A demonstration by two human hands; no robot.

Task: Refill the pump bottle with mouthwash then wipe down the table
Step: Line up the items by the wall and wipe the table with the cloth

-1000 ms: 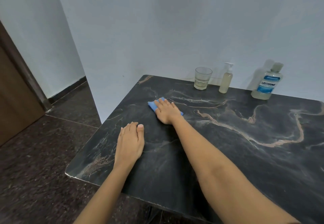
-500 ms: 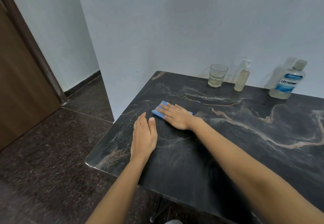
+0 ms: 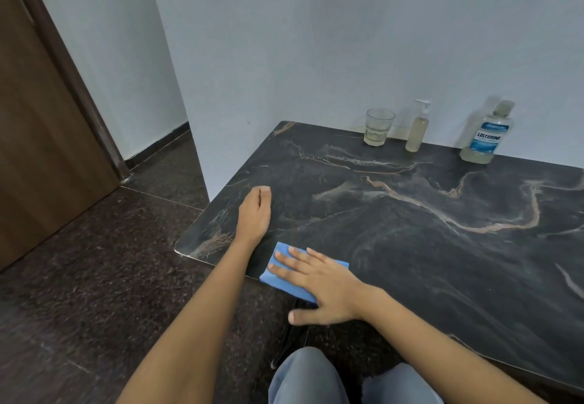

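Observation:
My right hand (image 3: 319,283) presses flat, fingers spread, on a blue cloth (image 3: 281,274) at the near edge of the black marble table (image 3: 410,245); part of the cloth hangs past the edge. My left hand (image 3: 254,214) rests on the table near its left corner, fingers together and holding nothing. Against the back wall stand the pump bottle (image 3: 417,127) with pale liquid, a Listerine mouthwash bottle (image 3: 486,133) with its cap on, and a glass (image 3: 378,127) with a little liquid.
A white wall runs behind and left of the table. A brown door (image 3: 38,138) stands at the far left over dark speckled floor (image 3: 79,293). My knees in grey trousers (image 3: 309,378) sit below the table's near edge.
My right hand has dragged the blue cloth from the table's middle left toward me to the near edge. The left hand stays near the left corner. My view has shifted left.

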